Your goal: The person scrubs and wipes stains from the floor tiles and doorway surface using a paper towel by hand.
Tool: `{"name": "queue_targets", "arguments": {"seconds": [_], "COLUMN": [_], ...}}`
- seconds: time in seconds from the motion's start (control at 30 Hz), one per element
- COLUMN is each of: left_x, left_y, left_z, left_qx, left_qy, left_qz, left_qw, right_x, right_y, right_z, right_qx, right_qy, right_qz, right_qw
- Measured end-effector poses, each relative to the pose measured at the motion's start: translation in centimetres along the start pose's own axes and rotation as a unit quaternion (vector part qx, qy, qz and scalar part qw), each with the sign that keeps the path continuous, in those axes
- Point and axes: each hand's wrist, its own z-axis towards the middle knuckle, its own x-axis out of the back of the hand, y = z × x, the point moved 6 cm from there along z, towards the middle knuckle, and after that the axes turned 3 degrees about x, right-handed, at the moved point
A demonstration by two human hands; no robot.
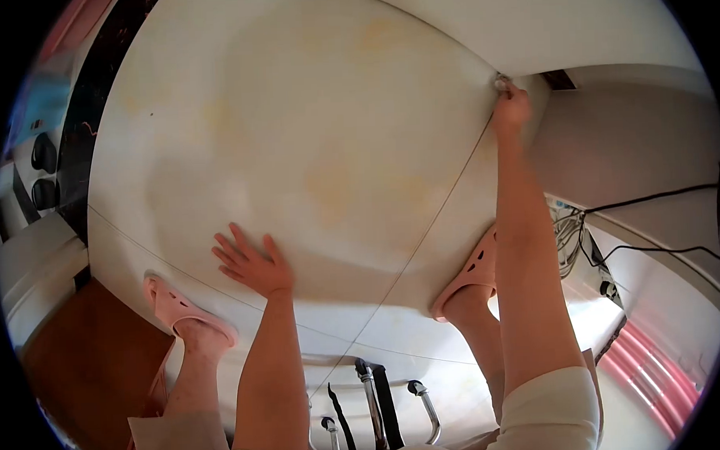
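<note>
My left hand [254,264] is spread with its fingers apart over the pale floor tile [293,132], near its lower middle. Whether the palm presses on the tile or hovers just above it, I cannot tell. Stretched far forward, my right hand [512,106] is closed at the corner where the floor meets a white panel. At its fingertips shows a small whitish thing [501,82], too small to name. Yellowish stains mark the tile, and dark joint lines run across it.
Pink clogs [185,312] are on my feet, either side of the tile. Chrome legs [371,391] of a seat stand below me. Black cables [652,196] and a coiled bundle of wires [567,237] hang at the right. A dark strip [105,83] edges the left.
</note>
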Motion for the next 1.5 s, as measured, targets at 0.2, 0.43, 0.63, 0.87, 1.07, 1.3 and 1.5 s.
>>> {"name": "queue_targets", "arguments": {"seconds": [0.2, 0.43, 0.63, 0.87, 1.07, 1.3, 1.5], "left_x": [0.5, 0.0, 0.2, -0.1, 0.0, 0.1, -0.2], "left_y": [0.3, 0.0, 0.1, -0.5, -0.3, -0.6, -0.5], "left_z": [0.2, 0.3, 0.3, 0.5, 0.7, 0.3, 0.0], "left_qx": [-0.004, -0.010, -0.013, -0.005, -0.005, -0.006, -0.006], "left_qy": [-0.008, 0.004, 0.016, 0.011, -0.002, 0.000, -0.004], "left_qz": [0.018, 0.019, 0.022, 0.020, 0.020, 0.008, 0.007], "left_qw": [1.000, 1.000, 1.000, 1.000, 1.000, 1.000, 1.000], "right_x": [1.9, -1.2, -0.2, -3.1, -2.6, -2.9, -6.0], "right_y": [-7.9, -8.2, -13.2, -12.0, -14.6, -14.1, -17.5], "right_z": [-17.7, -1.8, -15.4, -2.0, -11.7, -11.0, -3.8], "right_qx": [0.325, 0.251, 0.326, 0.286, 0.340, 0.464, 0.223], "right_qy": [-0.180, -0.011, -0.222, -0.162, -0.236, -0.236, -0.042], "right_qz": [0.017, -0.045, 0.000, -0.048, -0.029, 0.069, -0.066], "right_qw": [0.928, 0.967, 0.919, 0.943, 0.910, 0.851, 0.972]}}
